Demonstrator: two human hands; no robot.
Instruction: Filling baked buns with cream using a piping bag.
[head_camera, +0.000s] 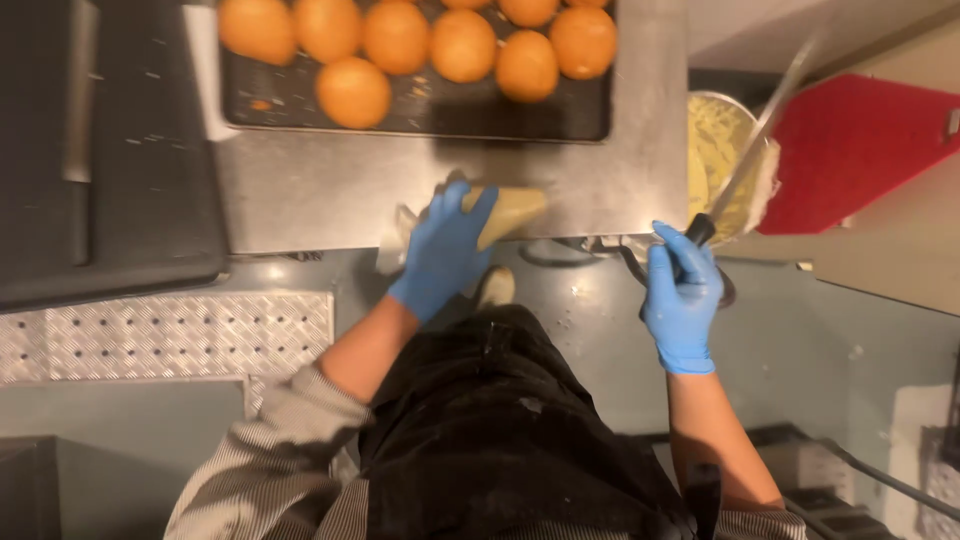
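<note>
Pale tan wedge-shaped bread piece (510, 210), flat and smooth-looking, soft matte surface, lying at front edge of brushed stainless steel table (330, 190), just below dark baking tray (300, 100). Left hand (445, 250) in thin blue nitrile glove, pressed down on near end of wedge, fingers spread fairly wide and slightly curled, tips touching bread; not wrapped around it. Right hand (683, 295) in matching blue glove, fingers closed tight round black handle of long steel-bladed knife (760, 125), blade blurred, angled up and away to the right, crossing over round metal bowl of pale yellow crumbly filling (715, 150). Knife well apart from wedge.

Tray holding round golden-orange buns (430, 45), glossy domed tops, crumbs scattered on tray floor. Red plastic cutting board (860, 150), flat, rounded corner, right of bowl. Black matte appliance top (100, 150) on left. Embossed diamond-pattern metal floor plate (170, 335) below it. Grey smooth floor (800, 340) underfoot. Black apron (510, 430), striped grey sleeves (270, 450) on person.
</note>
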